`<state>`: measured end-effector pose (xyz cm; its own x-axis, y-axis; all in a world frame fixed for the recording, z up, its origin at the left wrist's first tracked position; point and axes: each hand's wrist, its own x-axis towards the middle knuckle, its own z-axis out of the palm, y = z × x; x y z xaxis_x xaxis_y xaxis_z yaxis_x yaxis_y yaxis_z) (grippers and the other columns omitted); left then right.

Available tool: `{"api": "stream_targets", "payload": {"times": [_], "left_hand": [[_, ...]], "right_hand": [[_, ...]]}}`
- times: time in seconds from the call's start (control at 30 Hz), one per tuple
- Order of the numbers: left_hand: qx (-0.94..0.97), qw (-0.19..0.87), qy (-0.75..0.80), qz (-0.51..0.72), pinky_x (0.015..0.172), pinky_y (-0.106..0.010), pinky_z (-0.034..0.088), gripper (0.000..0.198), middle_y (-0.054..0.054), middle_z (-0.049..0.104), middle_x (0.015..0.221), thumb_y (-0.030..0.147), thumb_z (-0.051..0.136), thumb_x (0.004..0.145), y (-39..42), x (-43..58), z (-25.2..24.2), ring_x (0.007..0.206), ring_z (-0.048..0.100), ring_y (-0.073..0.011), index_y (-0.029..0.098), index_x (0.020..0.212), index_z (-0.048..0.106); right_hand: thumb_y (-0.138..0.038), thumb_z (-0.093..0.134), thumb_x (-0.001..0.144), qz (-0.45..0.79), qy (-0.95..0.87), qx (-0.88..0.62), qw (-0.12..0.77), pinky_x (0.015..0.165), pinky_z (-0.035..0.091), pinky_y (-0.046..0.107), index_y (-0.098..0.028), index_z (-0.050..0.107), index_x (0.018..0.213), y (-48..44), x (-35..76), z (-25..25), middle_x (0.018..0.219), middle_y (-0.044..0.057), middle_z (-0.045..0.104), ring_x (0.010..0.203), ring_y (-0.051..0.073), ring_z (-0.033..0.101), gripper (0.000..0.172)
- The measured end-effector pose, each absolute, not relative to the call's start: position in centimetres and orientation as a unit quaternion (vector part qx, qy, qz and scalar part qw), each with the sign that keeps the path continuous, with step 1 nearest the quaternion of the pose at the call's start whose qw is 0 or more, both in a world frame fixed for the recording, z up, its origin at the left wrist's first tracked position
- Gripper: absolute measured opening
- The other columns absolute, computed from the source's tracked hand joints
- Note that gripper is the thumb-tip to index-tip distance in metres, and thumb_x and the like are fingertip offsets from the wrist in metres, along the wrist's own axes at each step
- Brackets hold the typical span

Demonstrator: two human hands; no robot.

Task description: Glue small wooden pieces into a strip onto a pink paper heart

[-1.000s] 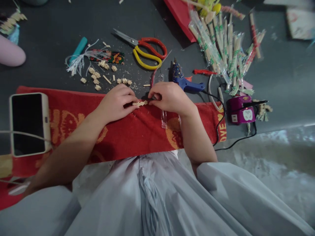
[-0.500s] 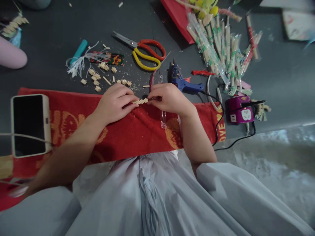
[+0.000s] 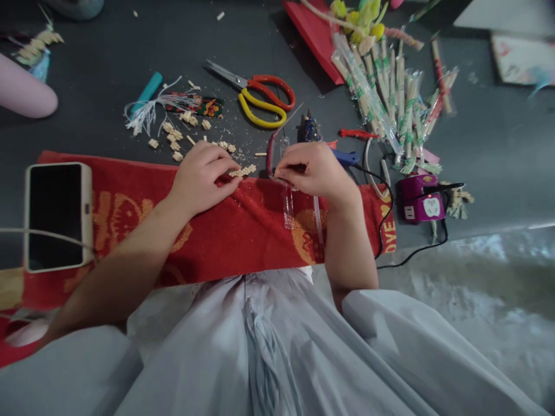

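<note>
Dark counter (image 3: 99, 52) is basically covered in craft clutter. A red towel (image 3: 243, 231) runs along the near edge, prob as a soft pad so tiny bits don't skid off. The phone (image 3: 58, 216) is parked on the towel's left end, cable trailing off, well apart from the work. The wrapped stick bundle (image 3: 392, 86) is fanned out far right.

Left hand (image 3: 199, 179) rests its heel on the towel. Its grip is pinched closed on one end of the small beige bead strip (image 3: 243, 171), which lies at the towel's far edge btw both hands. Right hand (image 3: 314, 170) has its grip pinched shut on sth thin, can't tell what. A reddish cord (image 3: 269, 156) loops up beside it.

Scissors (image 3: 262, 98) and blue glue gun (image 3: 342, 156) sit just past the hands, within easy reach imo. Loose beige bits (image 3: 173, 138) lie just beyond the left hand.

Room: the towel btw left hand and phone is bare. The right side is tight w/ the black cable (image 3: 385, 231).
</note>
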<state>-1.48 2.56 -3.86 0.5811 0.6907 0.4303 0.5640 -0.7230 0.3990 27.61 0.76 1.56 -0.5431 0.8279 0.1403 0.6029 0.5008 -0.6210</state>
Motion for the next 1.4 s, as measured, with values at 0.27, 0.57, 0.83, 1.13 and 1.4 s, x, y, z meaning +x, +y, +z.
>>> {"api": "stream_targets", "payload": {"times": [0.27,0.57,0.83,1.13,1.4], "left_hand": [[0.901,0.106,0.32,0.274,0.096,-0.046,0.059,0.02,-0.007,0.076,0.1,0.036,0.063,0.105,2.6,-1.5,-3.3,0.1,0.071,-0.0267,0.024,0.1,0.078],[0.909,0.151,0.315,0.229,0.1,-0.048,0.059,0.025,-0.009,0.077,0.107,0.04,0.059,0.108,2.5,-1.6,-2.7,0.106,0.07,-0.0288,0.026,0.102,0.078],[0.907,0.15,0.308,0.243,0.097,-0.048,0.058,0.028,-0.009,0.076,0.102,0.042,0.061,0.103,2.6,-1.5,-3.2,0.103,0.069,-0.0286,0.021,0.101,0.08],[0.908,0.185,0.299,0.227,0.099,-0.048,0.057,0.025,-0.008,0.077,0.102,0.042,0.064,0.102,2.6,-1.4,-3.0,0.105,0.07,-0.0287,0.024,0.101,0.081],[0.908,0.2,0.299,0.216,0.099,-0.047,0.057,0.025,-0.007,0.077,0.104,0.043,0.066,0.1,2.7,-1.6,-2.7,0.105,0.07,-0.0288,0.025,0.107,0.082]], "right_hand": [[-0.044,0.047,0.112,0.084,-0.734,-0.613,0.28,0.092,0.061,0.052,-0.025,0.079,0.111,1.1,28.9,0.1,0.106,0.015,0.075,0.109,0.035,0.072,0.037],[-0.043,0.045,0.115,0.066,-0.731,-0.622,0.274,0.092,0.061,0.046,-0.028,0.075,0.126,1.5,28.9,-0.5,0.117,0.012,0.072,0.107,0.029,0.072,0.035],[-0.025,0.061,0.103,0.155,-0.783,-0.571,0.193,0.087,0.054,0.041,-0.025,0.079,0.111,0.5,26.4,0.8,0.104,0.011,0.075,0.097,0.028,0.069,0.02],[-0.023,0.065,0.094,0.232,-0.837,-0.489,0.08,0.085,0.047,0.037,-0.02,0.085,0.119,-0.3,24.1,1.9,0.104,0.009,0.083,0.1,0.026,0.071,0.031],[-0.018,0.06,0.094,0.236,-0.838,-0.488,0.059,0.085,0.045,0.037,-0.018,0.085,0.115,-0.2,23.9,1.9,0.112,0.011,0.085,0.103,0.027,0.073,0.033]]}}
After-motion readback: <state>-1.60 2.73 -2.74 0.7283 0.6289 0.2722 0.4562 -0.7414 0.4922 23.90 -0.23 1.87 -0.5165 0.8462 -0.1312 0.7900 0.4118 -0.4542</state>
